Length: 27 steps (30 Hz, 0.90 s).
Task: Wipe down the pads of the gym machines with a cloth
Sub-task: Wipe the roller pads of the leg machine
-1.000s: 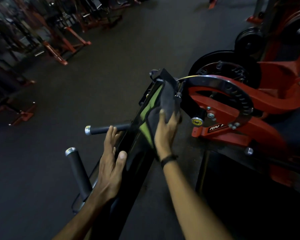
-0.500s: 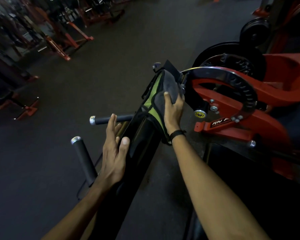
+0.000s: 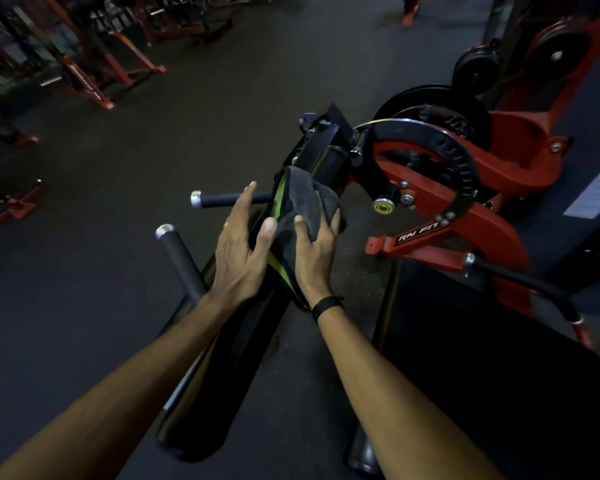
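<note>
Grey cloth (image 3: 305, 199) with a green edge lies draped over the long black pad (image 3: 222, 358), gripped by the right hand (image 3: 314, 251), while the left hand (image 3: 238, 247) rests beside it with fingers straight against the pad's side. Two black handles (image 3: 219, 199) with silver caps jut left, and the red machine frame (image 3: 482, 216) with its black weight plate (image 3: 430, 98) stands just right.

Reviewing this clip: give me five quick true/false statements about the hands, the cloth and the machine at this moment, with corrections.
1. The right hand holds the grey cloth against the long black pad. True.
2. The left hand grips the handle bar. False: its fingers lie straight beside the pad.
3. The cloth has a green edge. True.
4. A black band is on the left wrist. False: it is on the right wrist.
5. The machine frame is blue. False: it is red.
</note>
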Each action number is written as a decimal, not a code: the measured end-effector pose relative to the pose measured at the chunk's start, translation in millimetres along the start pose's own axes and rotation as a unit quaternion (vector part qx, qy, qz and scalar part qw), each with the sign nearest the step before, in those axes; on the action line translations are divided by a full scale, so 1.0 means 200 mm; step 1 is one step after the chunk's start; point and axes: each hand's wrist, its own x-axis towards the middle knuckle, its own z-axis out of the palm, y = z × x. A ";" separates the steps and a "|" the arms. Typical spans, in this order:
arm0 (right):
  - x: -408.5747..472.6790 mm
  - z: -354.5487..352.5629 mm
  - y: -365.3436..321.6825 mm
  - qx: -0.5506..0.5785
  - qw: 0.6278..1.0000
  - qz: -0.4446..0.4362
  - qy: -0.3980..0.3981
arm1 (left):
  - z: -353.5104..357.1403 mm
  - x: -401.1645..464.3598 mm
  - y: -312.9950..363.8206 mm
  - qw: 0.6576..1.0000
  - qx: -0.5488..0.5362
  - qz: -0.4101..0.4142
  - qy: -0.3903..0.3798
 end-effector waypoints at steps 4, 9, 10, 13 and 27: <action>-0.30 0.02 0.00 0.002 1.000 0.004 0.000 | -0.14 -0.22 -0.01 1.000 -0.022 -0.007 -0.002; -0.67 0.04 -0.03 0.031 0.999 0.008 0.006 | -0.39 -0.58 -0.03 0.997 -0.059 -0.041 0.019; -0.77 0.05 -0.03 0.028 1.000 0.010 0.000 | -0.45 -0.66 -0.05 0.997 -0.064 -0.045 0.023; -1.00 0.06 -0.05 0.030 0.999 0.019 -0.001 | -0.54 -0.83 -0.10 0.995 -0.068 -0.062 0.030; -1.40 0.19 -0.14 -0.328 0.944 -0.025 -0.027 | -0.81 -1.13 -0.10 0.990 -0.100 -0.084 0.048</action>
